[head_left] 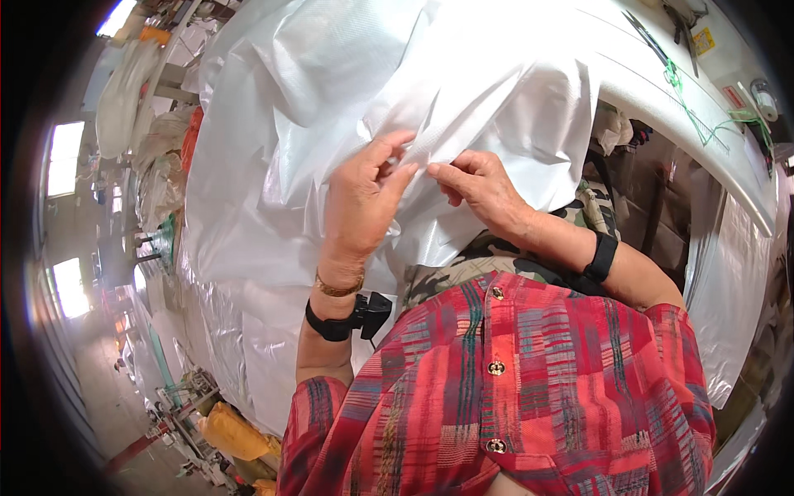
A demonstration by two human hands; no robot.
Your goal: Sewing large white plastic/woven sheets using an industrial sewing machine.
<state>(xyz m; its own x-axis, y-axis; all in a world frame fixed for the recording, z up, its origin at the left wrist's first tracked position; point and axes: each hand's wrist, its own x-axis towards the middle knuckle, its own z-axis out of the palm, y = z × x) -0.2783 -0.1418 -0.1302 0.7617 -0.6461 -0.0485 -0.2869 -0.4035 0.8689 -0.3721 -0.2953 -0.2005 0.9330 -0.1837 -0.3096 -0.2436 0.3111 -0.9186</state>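
Observation:
A large glossy white woven plastic sheet (306, 91) lies crumpled over the table and hangs down across my lap. Thumb and fingers of my left hand (361, 202) close on a raised fold near the middle of it. Just to the right, my right hand (488, 188) pinches the edge of the same fold between thumb and forefinger, its other fingers curled under. The two hands are a short gap apart, with the sheet rising between and beyond them. Part of the left fingers is hidden behind the cloth.
A white tabletop (711, 149) curves along the right, bearing a dark long-bladed tool (647, 37), green thread (674, 80) and a white roll (762, 101). Heaped plastic sheeting and machine parts (194, 413) stand at the left, beside a yellow-orange bundle (236, 431).

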